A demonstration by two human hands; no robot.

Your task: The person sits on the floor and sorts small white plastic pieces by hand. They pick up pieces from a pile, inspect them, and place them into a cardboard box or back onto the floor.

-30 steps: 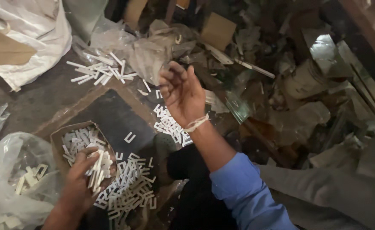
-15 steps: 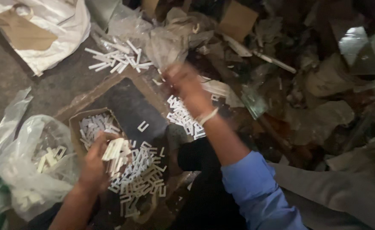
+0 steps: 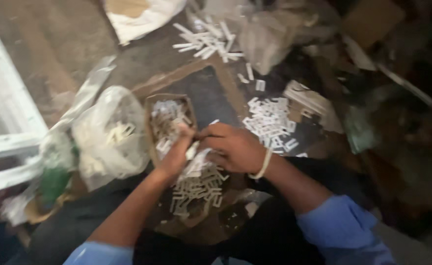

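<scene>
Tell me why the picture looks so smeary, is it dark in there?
In the head view, motion blur smears nearly everything: the left hand, the right hand and the small white pieces all have soft edges. Light is dim; the right side sinks into dark shadow, while the white frame at left looks brightest. The clear plastic bag shows a pale, hazy sheen. Nothing is sharply in focus.

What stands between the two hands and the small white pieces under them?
Nothing visible does. The left hand and the right hand meet directly over the white pieces, already touching some. The small cardboard box lies beside them, not between.
</scene>
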